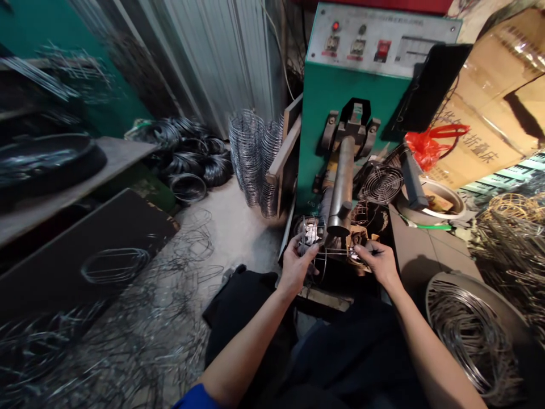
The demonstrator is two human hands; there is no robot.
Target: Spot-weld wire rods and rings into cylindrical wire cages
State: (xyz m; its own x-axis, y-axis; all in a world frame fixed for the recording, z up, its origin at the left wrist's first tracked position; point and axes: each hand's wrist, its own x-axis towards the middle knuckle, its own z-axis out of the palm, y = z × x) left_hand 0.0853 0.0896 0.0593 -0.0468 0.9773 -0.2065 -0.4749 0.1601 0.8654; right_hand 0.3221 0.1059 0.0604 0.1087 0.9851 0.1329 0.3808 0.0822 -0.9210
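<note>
From the head view, the left hand (298, 266) wraps its fingers around one end of a wire cage (313, 232), while the right hand (377, 262) curls its fingers over the other, seemingly pinching the wires, though the grip is partly hidden. Held level between them, the cage lies directly under the steel arm (339, 187) of a green machine (353, 108), apparently to bring it to the arm's tip. Stacked wire rings (251, 159) stand nearby, within reach.
</note>
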